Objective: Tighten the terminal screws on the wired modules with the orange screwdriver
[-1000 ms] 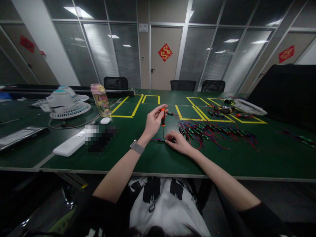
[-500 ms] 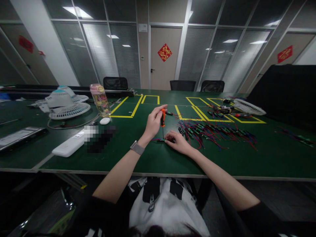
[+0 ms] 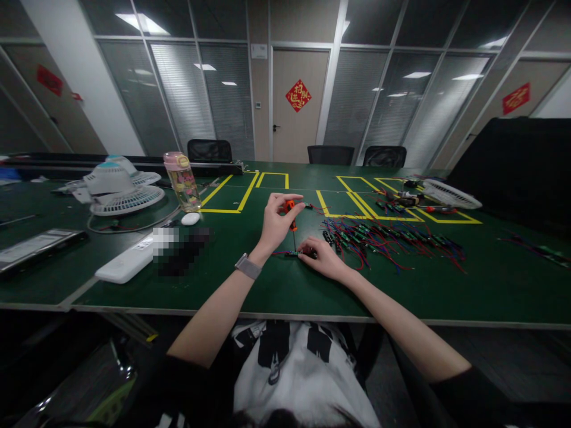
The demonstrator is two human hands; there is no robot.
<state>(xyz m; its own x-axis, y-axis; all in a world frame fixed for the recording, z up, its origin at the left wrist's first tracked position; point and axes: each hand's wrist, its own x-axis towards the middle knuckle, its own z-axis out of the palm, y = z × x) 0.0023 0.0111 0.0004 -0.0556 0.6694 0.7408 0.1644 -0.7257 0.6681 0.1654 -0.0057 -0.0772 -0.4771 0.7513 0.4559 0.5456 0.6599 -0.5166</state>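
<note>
My left hand [image 3: 278, 219] is closed around the handle of an orange and black screwdriver [image 3: 293, 224]. The screwdriver stands nearly upright, its tip down at a small green circuit board [image 3: 291, 254] with thin wires on the table. My right hand [image 3: 322, 255] rests on the table with its fingertips pinching the right end of that board. Just beyond the screwdriver lies another small board [image 3: 307, 205] with a red wire. To the right of my right hand spreads a pile of wired circuit boards [image 3: 370, 235].
Left on the green table [image 3: 250, 291] are a pink-lidded bottle [image 3: 184, 184], a white oval object [image 3: 190, 219], a long white device [image 3: 127, 261] and fan parts [image 3: 127, 199]. A white fan grille [image 3: 450, 194] and tools lie at the far right, near a large black object [image 3: 513, 172].
The fingers of my left hand have shifted around the screwdriver handle, the thumb now reaching further forward. The screwdriver leans slightly more. My right hand and the board stay in place.
</note>
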